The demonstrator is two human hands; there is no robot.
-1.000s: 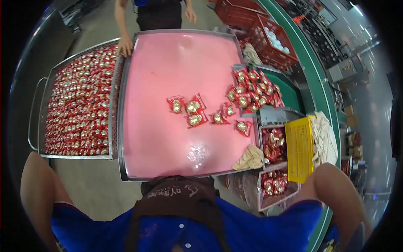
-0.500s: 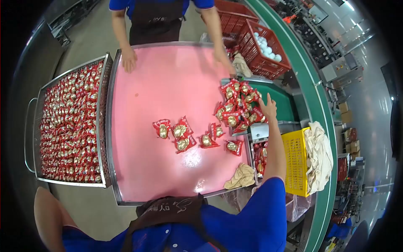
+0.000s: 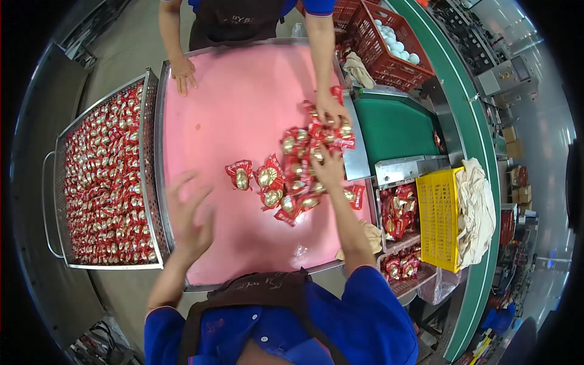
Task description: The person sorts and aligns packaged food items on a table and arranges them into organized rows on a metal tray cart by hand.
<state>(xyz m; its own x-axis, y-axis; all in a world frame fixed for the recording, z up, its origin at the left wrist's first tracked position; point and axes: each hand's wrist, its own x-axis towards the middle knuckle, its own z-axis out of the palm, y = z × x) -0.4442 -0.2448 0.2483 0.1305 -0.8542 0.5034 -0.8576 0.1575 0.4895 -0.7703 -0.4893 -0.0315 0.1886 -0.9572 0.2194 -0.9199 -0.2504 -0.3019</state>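
Under the right fingers [image 3: 320, 163], grip unclear, still-loose red packets [image 3: 296, 169] are being touched on the table [image 3: 243, 103]; leftward of the spread left fingers [image 3: 199, 196], already-packed rows [image 3: 109, 182] are being held by 1 tray [image 3: 151, 158].

Left hand [image 3: 193, 231] splayed, blurred; right hand [image 3: 330, 171] stretched farther forward, palm down.

Packets [image 3: 297, 171] on table [image 3: 237, 103], tray [image 3: 151, 176] at left
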